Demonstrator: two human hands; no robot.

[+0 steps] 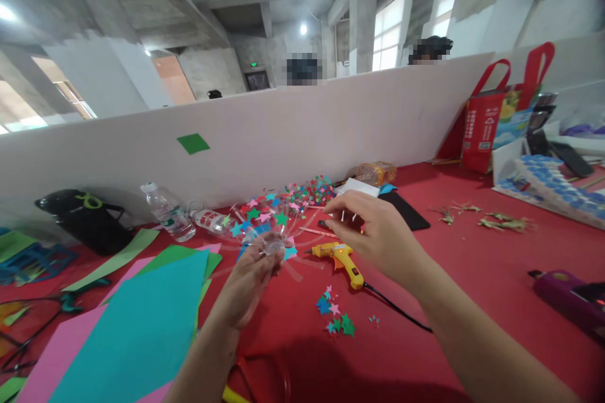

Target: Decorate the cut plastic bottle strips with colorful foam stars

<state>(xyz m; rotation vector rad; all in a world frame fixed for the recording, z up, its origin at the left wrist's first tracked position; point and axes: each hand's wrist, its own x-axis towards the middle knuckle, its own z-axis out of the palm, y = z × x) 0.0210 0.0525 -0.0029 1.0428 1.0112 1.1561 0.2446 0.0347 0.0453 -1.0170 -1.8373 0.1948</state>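
Note:
My left hand [248, 283] is closed around the neck of a clear cut plastic bottle [273, 230] whose strips fan out and carry small coloured paper stars. My right hand [373, 233] hovers to the right of the strips, fingers curled in a loose pinch near one strip; what sits between the fingertips is too small to make out. A yellow glue gun [341, 258] lies on the red table just below my right hand. A small pile of loose paper stars [336, 316] lies in front of it.
Teal, pink and green paper sheets [137, 327] cover the left of the red table [472, 277]. Two plastic bottles [167, 211] lie by the white partition [283, 132]. A black bag [85, 217], scissors [61, 305], a red shopping bag [491, 119] and a purple tool [567, 296] are around.

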